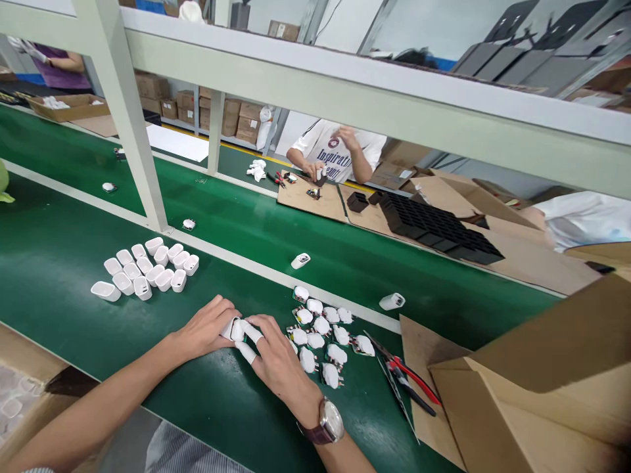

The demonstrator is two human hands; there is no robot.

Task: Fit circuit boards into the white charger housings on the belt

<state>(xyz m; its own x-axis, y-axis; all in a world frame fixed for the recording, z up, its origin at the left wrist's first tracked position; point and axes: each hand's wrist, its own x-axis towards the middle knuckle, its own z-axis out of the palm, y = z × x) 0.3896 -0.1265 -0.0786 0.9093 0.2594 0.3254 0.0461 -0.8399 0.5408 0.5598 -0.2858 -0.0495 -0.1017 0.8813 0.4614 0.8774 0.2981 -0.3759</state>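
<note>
Left hand (pixel 210 328) closed around a small white housing (pixel 227 329), held just above the bench (pixel 197 414) near its middle. Right hand (pixel 279 358): thumb and forefinger, both in white finger covers, pinching a white-topped piece (pixel 238 330) at the housing's open end; how far it sits inside cannot be told. Brown-strapped wristwatch (pixel 331 420) on the right wrist. Left of the hands, a group of white cups (pixel 123 284), mostly mouth up, close together. Right of the hands, a cluster of circuit boards (pixel 322 326) topped with white pads. Beside these, tweezers (pixel 398 395) and red-and-black pliers (pixel 419 381), the pliers partly over flat cardboard (pixel 417 348); open carton (pixel 486 410) at far right. Beyond the pale rail (pixel 236 265), two white units lie apart on a green strip (pixel 246 240). Across it, a co-worker (pixel 340 154) handles a dark part beside black trays (pixel 434 226).
</note>
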